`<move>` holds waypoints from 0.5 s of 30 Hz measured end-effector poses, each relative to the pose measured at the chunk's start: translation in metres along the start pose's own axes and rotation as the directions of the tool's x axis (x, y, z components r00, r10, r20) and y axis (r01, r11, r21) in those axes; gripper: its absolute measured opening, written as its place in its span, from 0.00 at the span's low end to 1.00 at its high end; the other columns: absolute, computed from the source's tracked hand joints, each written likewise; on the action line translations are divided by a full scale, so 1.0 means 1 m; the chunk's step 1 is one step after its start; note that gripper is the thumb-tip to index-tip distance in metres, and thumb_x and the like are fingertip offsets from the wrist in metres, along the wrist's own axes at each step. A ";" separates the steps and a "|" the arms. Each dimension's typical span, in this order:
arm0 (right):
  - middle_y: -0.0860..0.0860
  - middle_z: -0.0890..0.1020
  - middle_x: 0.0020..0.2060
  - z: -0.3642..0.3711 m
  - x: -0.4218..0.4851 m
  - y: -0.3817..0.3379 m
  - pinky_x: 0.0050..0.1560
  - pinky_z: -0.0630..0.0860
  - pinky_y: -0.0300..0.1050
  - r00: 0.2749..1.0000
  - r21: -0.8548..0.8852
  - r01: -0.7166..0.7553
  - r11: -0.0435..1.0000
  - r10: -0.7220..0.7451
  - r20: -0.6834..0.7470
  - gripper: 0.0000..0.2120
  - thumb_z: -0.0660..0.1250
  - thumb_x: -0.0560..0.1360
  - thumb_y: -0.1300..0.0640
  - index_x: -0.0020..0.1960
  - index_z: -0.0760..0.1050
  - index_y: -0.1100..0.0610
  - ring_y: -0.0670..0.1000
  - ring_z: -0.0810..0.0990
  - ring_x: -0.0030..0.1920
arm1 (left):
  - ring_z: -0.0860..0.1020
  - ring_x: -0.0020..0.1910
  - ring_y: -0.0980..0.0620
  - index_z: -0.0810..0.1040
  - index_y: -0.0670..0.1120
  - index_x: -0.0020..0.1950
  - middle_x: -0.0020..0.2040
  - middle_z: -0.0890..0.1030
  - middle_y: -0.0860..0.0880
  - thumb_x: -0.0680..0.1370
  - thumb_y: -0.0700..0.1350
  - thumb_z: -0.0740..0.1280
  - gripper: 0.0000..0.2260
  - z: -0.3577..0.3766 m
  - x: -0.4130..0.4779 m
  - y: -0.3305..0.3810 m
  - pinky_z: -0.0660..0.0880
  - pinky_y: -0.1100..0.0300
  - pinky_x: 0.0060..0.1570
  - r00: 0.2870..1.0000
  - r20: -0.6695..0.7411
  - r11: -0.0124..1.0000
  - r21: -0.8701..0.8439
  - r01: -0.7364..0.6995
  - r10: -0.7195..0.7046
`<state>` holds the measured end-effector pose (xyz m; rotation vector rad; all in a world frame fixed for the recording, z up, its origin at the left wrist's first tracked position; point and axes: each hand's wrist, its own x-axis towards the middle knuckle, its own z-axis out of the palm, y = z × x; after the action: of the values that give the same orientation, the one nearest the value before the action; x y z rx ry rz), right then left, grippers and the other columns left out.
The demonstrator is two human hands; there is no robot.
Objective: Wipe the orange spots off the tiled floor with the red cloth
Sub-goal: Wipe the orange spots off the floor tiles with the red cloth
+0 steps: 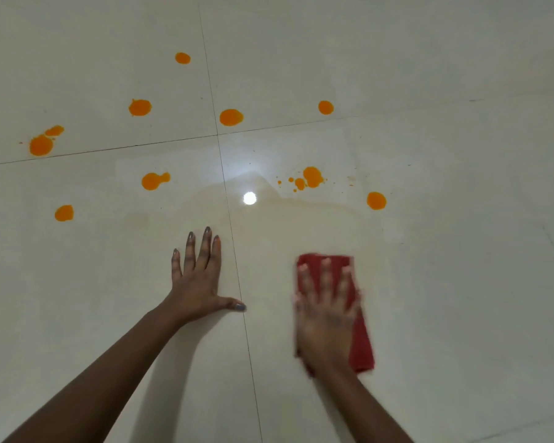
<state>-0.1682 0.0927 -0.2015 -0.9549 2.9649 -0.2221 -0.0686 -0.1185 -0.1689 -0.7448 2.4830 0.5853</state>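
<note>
A folded red cloth (362, 350) lies flat on the pale tiled floor (461, 282) at lower right. My right hand (327, 314) presses on top of it with fingers spread, blurred by motion. My left hand (199, 279) rests flat on the floor to the left, fingers apart, holding nothing. Several orange spots sit farther away: a splattered one (312, 176) and a round one (376, 200) beyond the cloth, others at left such as a double blob (154, 180) and a larger one (41, 145). A faint yellowish wet smear (301, 225) spreads just ahead of the cloth.
Dark grout lines (234, 238) cross the floor between my hands and ahead of them. A bright lamp reflection (249, 198) shines on the tile near the crossing. Nothing else stands on the floor in view.
</note>
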 end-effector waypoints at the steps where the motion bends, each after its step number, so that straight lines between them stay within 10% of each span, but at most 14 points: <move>1: 0.54 0.63 0.73 0.001 -0.006 -0.015 0.65 0.55 0.70 0.994 0.010 0.107 0.994 -0.107 0.018 0.25 0.51 0.76 0.45 0.73 0.60 0.45 0.64 0.59 0.72 | 0.20 0.65 0.47 0.25 0.46 0.69 0.69 0.23 0.49 0.45 0.84 0.41 0.65 -0.001 0.000 0.000 0.27 0.44 0.65 1.000 0.001 1.000 0.002 0.006 -0.006; 5: 0.52 0.66 0.72 0.001 0.073 -0.013 0.65 0.59 0.69 0.951 -0.016 0.309 0.951 -0.308 0.040 0.23 0.51 0.77 0.44 0.71 0.62 0.43 0.62 0.61 0.72 | 0.20 0.64 0.48 0.29 0.45 0.72 0.68 0.22 0.50 0.44 0.84 0.40 0.67 -0.005 -0.002 0.002 0.29 0.44 0.66 1.000 -0.006 1.000 0.023 0.005 -0.005; 10: 0.54 0.66 0.72 -0.005 0.051 0.059 0.63 0.61 0.70 0.969 0.032 -0.227 0.973 0.229 -0.095 0.24 0.50 0.76 0.44 0.72 0.62 0.45 0.64 0.61 0.71 | 0.21 0.66 0.50 0.33 0.45 0.74 0.70 0.24 0.49 0.48 0.83 0.40 0.64 -0.003 0.007 0.039 0.28 0.47 0.65 0.988 -0.023 0.985 0.083 -0.148 0.151; 15: 0.52 0.65 0.72 -0.007 0.036 0.049 0.65 0.60 0.68 0.987 -0.015 0.159 0.987 -0.159 0.021 0.23 0.52 0.76 0.45 0.72 0.62 0.42 0.62 0.61 0.72 | 0.23 0.67 0.48 0.34 0.45 0.74 0.72 0.27 0.47 0.48 0.83 0.39 0.64 -0.003 0.047 0.099 0.27 0.48 0.65 0.955 -0.015 0.944 0.154 -0.291 0.296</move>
<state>-0.2262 0.1119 -0.2008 -1.1902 2.8787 -0.1895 -0.1632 -0.0627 -0.1670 -0.3317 2.6593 0.4823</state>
